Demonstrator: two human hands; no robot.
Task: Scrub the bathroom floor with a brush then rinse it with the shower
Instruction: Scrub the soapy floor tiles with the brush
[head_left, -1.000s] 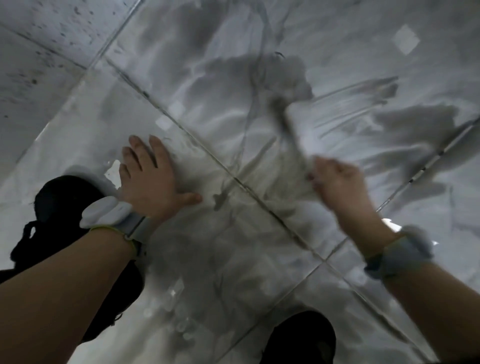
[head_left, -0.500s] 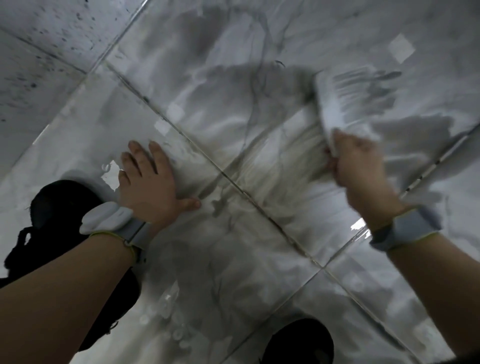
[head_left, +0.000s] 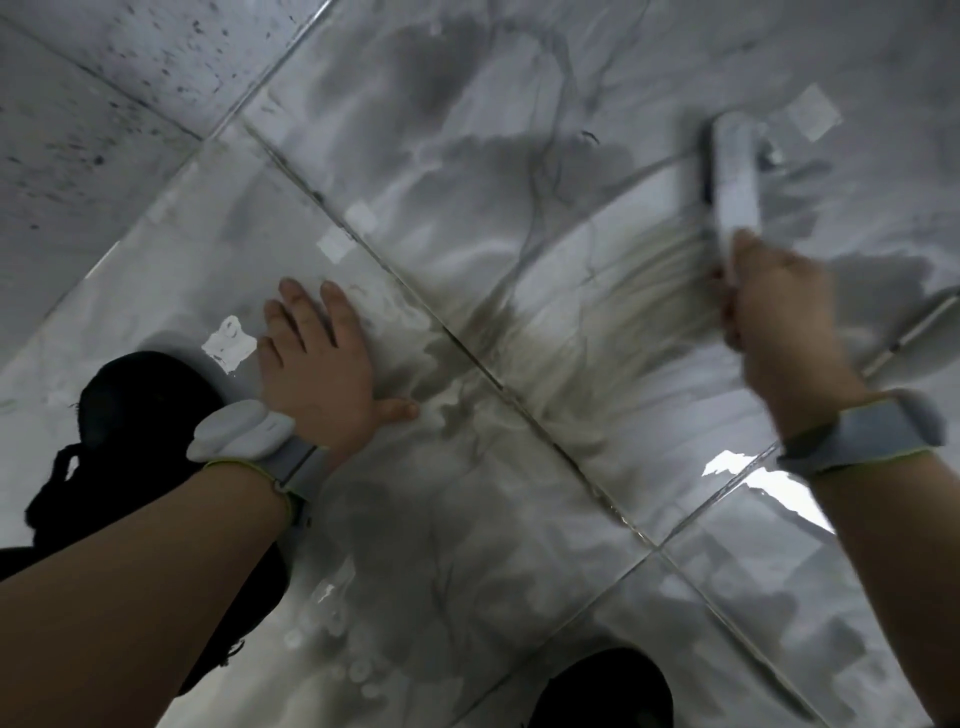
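Note:
My right hand grips the handle of a white scrub brush at the right of the view. The brush head lies on the wet grey marble-pattern floor tiles, pointing away from me, and it is blurred by motion. Brownish streaks of dirty water fan out to the left of the brush, across a dark grout line. My left hand presses flat on the floor at centre left, fingers spread, holding nothing. Both wrists wear grey bands.
A speckled pale wall meets the floor at the upper left. My black shoe stands beside my left wrist; another dark shoe shows at the bottom edge. A metal strip crosses the floor behind my right hand. Bright reflections shine on the wet tiles.
My right hand has swept the brush from the middle of the tile out to the right and farther away, leaving fresh streaks. My left hand has stayed flat in place.

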